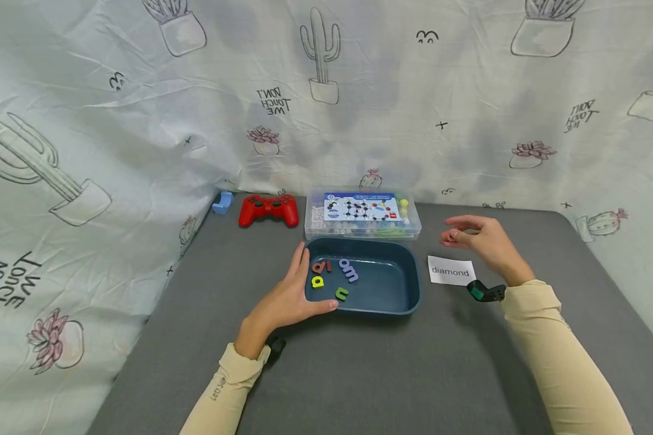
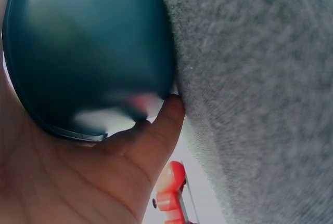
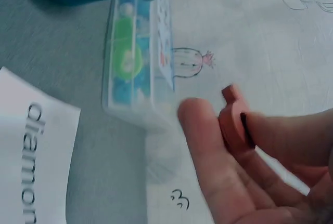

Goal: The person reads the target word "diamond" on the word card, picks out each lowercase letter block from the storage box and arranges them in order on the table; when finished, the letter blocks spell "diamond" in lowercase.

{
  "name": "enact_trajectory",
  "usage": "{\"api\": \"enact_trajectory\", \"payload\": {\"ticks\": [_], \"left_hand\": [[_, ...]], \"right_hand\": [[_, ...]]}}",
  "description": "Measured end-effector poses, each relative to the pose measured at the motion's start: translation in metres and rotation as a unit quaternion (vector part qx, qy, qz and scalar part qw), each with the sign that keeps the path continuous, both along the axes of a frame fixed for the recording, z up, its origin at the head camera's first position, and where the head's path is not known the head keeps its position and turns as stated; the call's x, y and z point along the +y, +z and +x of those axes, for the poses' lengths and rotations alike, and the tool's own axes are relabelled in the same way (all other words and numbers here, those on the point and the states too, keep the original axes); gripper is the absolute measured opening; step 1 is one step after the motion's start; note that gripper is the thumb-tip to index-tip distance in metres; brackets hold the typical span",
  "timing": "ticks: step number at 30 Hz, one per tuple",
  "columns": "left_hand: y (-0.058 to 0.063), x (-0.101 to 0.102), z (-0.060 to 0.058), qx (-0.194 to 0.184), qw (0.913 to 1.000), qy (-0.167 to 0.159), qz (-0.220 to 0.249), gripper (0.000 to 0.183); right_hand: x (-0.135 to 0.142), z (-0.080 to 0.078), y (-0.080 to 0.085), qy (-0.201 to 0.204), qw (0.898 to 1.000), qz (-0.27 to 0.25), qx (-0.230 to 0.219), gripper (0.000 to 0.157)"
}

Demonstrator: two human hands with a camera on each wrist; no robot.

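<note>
The right hand pinched a round red letter over the grey bench's right side. The left hand, fingers straight, touched the dark-blue rounded tray's left edge. Six colourful letters lay inside; one seemed left to place.

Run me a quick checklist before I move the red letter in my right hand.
1. Tray steadied: ok, the left hand grips its left end.
2. Red letter held: ok, pinched in the right hand.
3. Which letter it is: cannot tell, it shows nearly edge-on.
4. Right hand over the tray: not ok, it's off to the right.
5. Card readable: ok, "diamond" shows in the head view.
</note>
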State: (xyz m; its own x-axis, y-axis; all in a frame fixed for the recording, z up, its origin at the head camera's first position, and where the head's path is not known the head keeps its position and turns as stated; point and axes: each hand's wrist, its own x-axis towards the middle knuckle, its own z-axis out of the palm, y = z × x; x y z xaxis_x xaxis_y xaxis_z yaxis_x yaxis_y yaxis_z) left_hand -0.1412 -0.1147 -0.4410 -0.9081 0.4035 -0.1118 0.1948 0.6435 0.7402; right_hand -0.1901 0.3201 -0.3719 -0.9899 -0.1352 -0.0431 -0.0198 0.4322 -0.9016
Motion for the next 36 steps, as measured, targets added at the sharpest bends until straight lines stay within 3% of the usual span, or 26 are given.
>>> {"api": "enact_trajectory", "payload": {"ticks": [6, 14, 20, 24, 30, 36], "left_hand": [[0.0, 0.0, 0.0, 0.004, 1.0, 0.0, -0.001, 0.135], [-0.003, 0.0, -0.001, 0.003, 1.0, 0.002, -0.006, 0.131], [-0.003, 0.0, -0.004, 0.004, 1.0, 0.0, -0.003, 0.132], [-0.002, 0.0, -0.006, 0.003, 1.0, 0.0, -0.006, 0.133], [-0.001, 0.001, -0.006, -0.004, 0.9999, 0.004, -0.009, 0.13], [0.0, 0.003, -0.006, -0.004, 0.9999, 0.003, -0.014, 0.13]], "right_hand": [[0.013, 0.009, 0.002, 0.009, 0.998, 0.059, -0.005, 0.036], [0.023, 0.029, -0.008, 0.024, 0.999, 0.026, -0.041, 0.029], [0.024, 0.044, -0.023, 0.059, 0.995, 0.013, -0.077, 0.041], [0.02, 0.051, -0.033, 0.071, 0.995, -0.006, -0.076, 0.032], [0.012, 0.058, -0.044, 0.077, 0.994, 0.052, -0.057, 0.02], [0.003, 0.063, -0.055, 0.055, 0.992, 0.103, -0.038, 0.016]]}}
